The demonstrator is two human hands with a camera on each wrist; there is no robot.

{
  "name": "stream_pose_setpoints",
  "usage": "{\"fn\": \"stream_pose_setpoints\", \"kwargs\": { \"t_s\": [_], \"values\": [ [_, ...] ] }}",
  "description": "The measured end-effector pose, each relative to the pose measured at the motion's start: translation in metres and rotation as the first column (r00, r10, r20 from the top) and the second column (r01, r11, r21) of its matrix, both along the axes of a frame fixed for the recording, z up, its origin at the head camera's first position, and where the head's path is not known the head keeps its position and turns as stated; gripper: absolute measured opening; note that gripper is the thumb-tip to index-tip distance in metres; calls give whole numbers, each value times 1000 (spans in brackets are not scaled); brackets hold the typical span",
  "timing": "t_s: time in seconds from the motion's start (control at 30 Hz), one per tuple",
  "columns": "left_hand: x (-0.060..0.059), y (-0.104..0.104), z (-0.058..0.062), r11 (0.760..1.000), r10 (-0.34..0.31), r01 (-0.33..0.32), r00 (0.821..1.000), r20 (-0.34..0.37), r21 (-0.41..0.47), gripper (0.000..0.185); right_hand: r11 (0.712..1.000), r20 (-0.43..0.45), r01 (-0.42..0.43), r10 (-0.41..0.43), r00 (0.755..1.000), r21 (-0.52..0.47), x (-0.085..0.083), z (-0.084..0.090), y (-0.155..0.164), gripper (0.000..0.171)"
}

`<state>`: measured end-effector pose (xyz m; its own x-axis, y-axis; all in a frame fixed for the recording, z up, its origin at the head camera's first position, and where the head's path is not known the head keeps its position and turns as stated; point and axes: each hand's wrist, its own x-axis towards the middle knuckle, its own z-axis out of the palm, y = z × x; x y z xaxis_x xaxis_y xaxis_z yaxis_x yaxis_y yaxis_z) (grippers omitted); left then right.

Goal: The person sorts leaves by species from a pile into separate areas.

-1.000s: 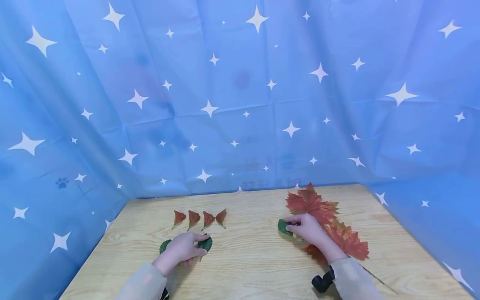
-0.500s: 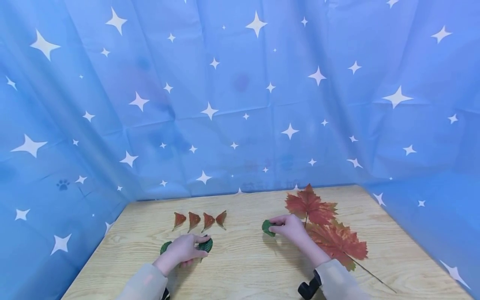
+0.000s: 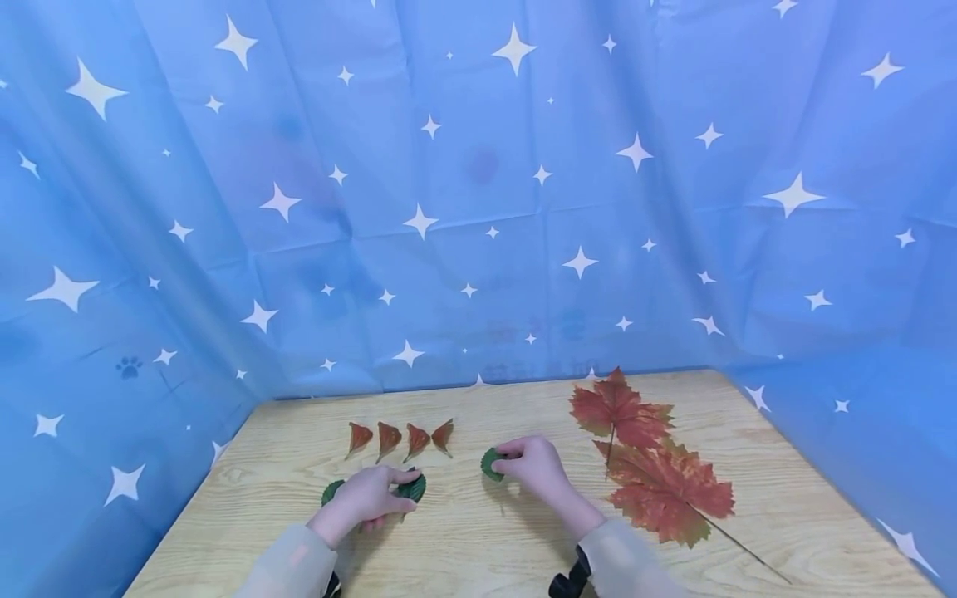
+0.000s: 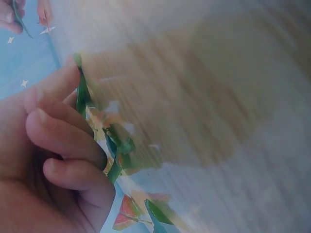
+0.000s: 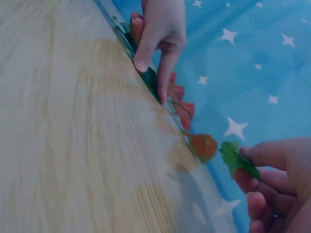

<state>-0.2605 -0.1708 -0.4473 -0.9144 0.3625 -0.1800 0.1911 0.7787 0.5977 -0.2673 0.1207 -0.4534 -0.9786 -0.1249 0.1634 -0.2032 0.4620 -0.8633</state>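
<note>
My left hand (image 3: 368, 496) rests low over the table, its thumb and index finger at the edges of a dark green leaf (image 3: 412, 487). Another green leaf (image 3: 332, 492) shows partly behind that hand. My right hand (image 3: 534, 468) pinches a green leaf (image 3: 491, 464) between thumb and fingers; in the right wrist view this leaf (image 5: 237, 159) is held up off the table. Behind the left hand lies a row of several small reddish-brown leaves (image 3: 417, 440) with thin stems. The left wrist view shows the left hand's other fingers (image 4: 73, 136) bent.
Two large red-orange maple leaves, one farther back (image 3: 624, 413) and one nearer (image 3: 665, 490) with a long stem, lie at the right of the wooden table (image 3: 478, 552). A blue curtain (image 3: 449, 166) with white stars hangs behind and along the sides.
My right hand has moved left with its green leaf, away from the maple leaves and toward the left hand. The left hand has stayed at its leaf.
</note>
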Motion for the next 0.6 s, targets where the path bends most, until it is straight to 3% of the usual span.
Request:
{"fn": "stream_pose_setpoints", "kwargs": {
  "t_s": [0.33,0.6],
  "values": [
    [1,2,3,1000,5,-5,1000,-11,-11,56,1000,26,-16,17,1000,-13,-1,-14,-33,23],
    [3,6,5,999,10,-10,1000,-20,-31,55,996,34,-57,55,998,68,-2,-19,-52,26]
  ]
}}
